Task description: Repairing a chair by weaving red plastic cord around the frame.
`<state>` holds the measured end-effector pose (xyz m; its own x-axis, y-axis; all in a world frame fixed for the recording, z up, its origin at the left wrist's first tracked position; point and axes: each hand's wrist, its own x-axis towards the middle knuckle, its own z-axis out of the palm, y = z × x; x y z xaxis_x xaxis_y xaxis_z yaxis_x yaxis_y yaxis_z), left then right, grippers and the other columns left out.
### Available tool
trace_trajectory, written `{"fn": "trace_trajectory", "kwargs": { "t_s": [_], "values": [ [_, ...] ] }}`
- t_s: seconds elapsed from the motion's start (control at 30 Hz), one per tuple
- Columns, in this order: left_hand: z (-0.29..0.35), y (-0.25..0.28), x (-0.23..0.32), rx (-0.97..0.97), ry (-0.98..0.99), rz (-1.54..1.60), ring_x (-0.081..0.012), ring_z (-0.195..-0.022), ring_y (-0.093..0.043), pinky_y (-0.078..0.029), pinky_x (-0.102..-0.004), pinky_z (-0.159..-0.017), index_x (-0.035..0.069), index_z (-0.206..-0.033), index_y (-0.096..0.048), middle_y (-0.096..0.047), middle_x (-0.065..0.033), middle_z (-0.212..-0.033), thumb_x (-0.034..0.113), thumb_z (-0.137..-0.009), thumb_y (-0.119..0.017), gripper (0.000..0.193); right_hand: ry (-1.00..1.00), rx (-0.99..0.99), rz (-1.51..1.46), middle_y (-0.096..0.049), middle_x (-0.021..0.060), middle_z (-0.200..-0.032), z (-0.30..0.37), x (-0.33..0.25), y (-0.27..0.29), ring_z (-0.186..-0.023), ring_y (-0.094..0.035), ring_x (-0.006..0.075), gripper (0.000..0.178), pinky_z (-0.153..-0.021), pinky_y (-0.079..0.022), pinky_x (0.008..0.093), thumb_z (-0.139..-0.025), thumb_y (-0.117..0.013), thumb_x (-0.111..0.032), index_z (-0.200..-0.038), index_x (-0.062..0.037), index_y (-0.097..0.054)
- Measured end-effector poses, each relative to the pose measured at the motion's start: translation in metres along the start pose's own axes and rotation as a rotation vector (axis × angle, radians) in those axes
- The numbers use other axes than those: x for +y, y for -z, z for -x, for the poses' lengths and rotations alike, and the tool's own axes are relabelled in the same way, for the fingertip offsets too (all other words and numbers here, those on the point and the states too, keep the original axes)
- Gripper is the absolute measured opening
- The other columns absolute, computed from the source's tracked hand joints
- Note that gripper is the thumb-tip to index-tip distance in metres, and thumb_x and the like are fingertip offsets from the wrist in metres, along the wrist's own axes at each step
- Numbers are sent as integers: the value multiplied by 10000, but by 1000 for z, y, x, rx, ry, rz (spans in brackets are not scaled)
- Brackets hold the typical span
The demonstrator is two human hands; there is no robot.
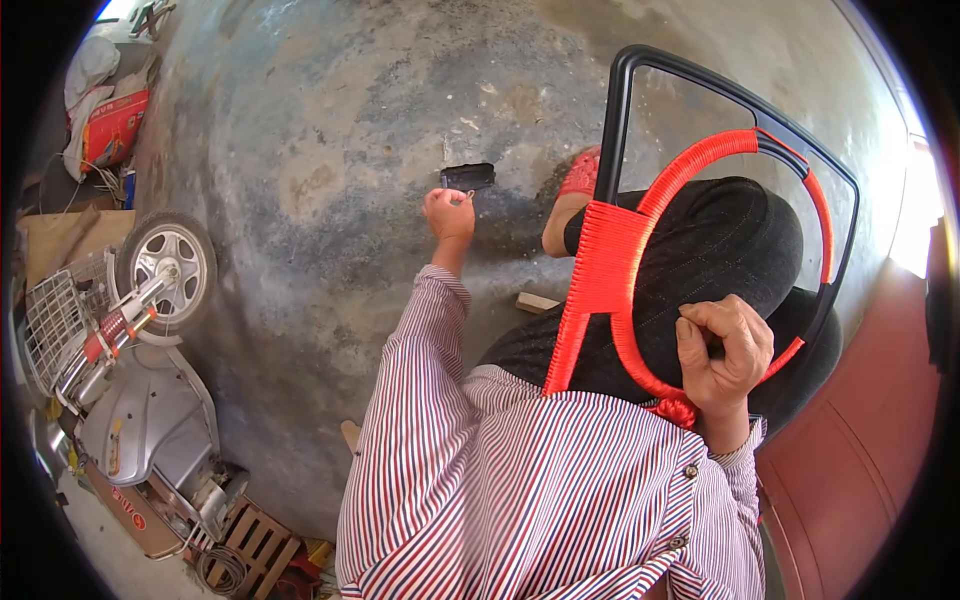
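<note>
A black tubular frame (621, 120) leans across my lap and knees, with a ring inside it wound in red cord (690, 170). A broad band of red cord (610, 257) joins the ring to the frame's left side. My right hand (728, 350) is curled over the ring's lower part, thumb and forefinger pinched together; anything between them is hidden. A bunch of red cord (675, 411) lies close to its wrist. Stretched forward, my left hand (448, 215) is closed at the fingertips beside a small black rectangular thing (467, 177) on the floor. What it pinches is too small to name.
A silver scooter (150, 400) with a wheel (167, 270) and wire basket stands at left. Behind it is a red and white sack (113, 128). A wooden block (537, 302) lies on the floor near my leg. A red door panel (860, 430) is at right.
</note>
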<state>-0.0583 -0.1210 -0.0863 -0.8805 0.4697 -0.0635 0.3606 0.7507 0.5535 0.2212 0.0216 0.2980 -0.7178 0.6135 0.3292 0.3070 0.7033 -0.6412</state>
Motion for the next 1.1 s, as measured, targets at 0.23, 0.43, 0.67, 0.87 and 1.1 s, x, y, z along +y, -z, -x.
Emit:
{"fn": "trace_trajectory", "kwargs": {
  "t_s": [0.23, 0.43, 0.67, 0.87, 1.1],
  "values": [
    [-2, -31, -30, -117, -93, 98, -299, -701, -626, -494, -399, -658, 128, -745, -647, -651, -89, -738, 215, -763, -711, 110, 5, 56, -6, -602, 58, -619, -1, 6, 0, -467, -536, 141, 154, -431, -414, 270, -655, -713, 34, -769, -36, -637],
    [8, -26, -16, -287, 127, 208, -193, -658, -602, -486, -356, -626, 93, -720, -647, -651, -61, -703, 202, -757, -730, 142, 9, 96, -75, -541, 33, -572, 3, 16, -5, -476, -553, 183, 175, -429, -430, 301, -617, -723, -8, -766, -64, -652],
    [3, -21, -13, -192, 127, 139, -222, -676, -631, -492, -356, -652, 98, -737, -664, -665, -73, -704, 247, -755, -752, 174, -18, 76, -46, -568, 54, -585, 4, 12, 2, -482, -563, 185, 170, -439, -434, 301, -630, -724, 15, -769, -46, -646],
    [5, -14, 6, -150, 249, 211, -144, -610, -594, -479, -319, -612, 104, -726, -655, -653, -37, -665, 174, -757, -740, 115, -12, 62, -30, -585, 42, -601, 5, 3, 0, -469, -527, 132, 159, -435, -403, 255, -666, -726, 24, -783, -33, -635],
    [6, -24, 9, -167, 275, 301, -118, -598, -579, -472, -297, -597, 90, -720, -647, -650, -25, -658, 131, -754, -725, 94, 1, 48, -6, -592, 41, -614, 6, 7, 1, -469, -521, 118, 144, -436, -400, 245, -681, -717, 23, -779, -33, -630]
  ]
}}
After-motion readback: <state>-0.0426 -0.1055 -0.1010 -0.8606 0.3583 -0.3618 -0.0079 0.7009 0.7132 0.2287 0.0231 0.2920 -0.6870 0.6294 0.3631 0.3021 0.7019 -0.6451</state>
